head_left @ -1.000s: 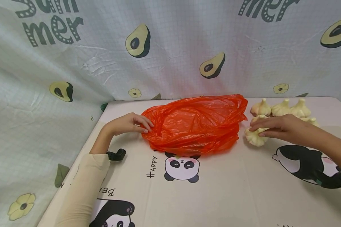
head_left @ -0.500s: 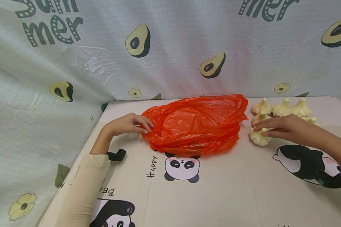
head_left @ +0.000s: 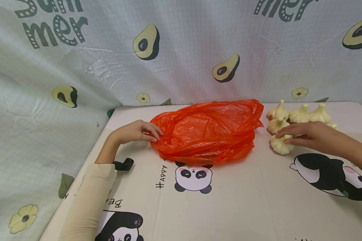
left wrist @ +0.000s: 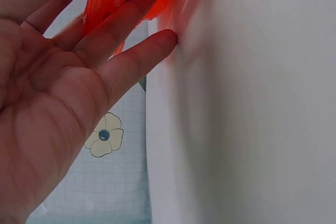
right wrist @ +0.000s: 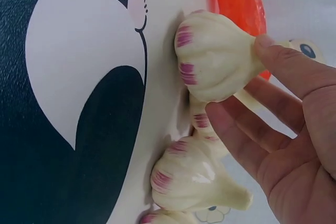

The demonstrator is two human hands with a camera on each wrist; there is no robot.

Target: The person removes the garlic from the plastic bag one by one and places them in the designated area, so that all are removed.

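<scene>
My right hand (head_left: 313,137) pinches a garlic bulb (right wrist: 212,56) by its stem, thumb on one side and fingertips on the other. The bulb is pale with purple streaks and stands close over the table at the front of a group of garlic bulbs. Right behind it stands another garlic bulb (head_left: 278,125). A crumpled red plastic bag (head_left: 205,127) lies in the middle of the table. My left hand (head_left: 135,132) holds the left edge of the bag at its fingertips. In the left wrist view the lower fingers (left wrist: 142,53) are nearly straight, and thin red film runs between the digits.
Further garlic bulbs stand at the back right, among them one at the back left corner of the group (head_left: 279,111) and one at its back right (head_left: 320,113). A printed sheet (head_left: 187,53) hangs behind the table (head_left: 223,207). The table cover has panda drawings.
My right hand has moved right with the garlic bulb, away from the bag and up against the group. The back left bulb has shifted slightly. My left hand and the bag stay put.
</scene>
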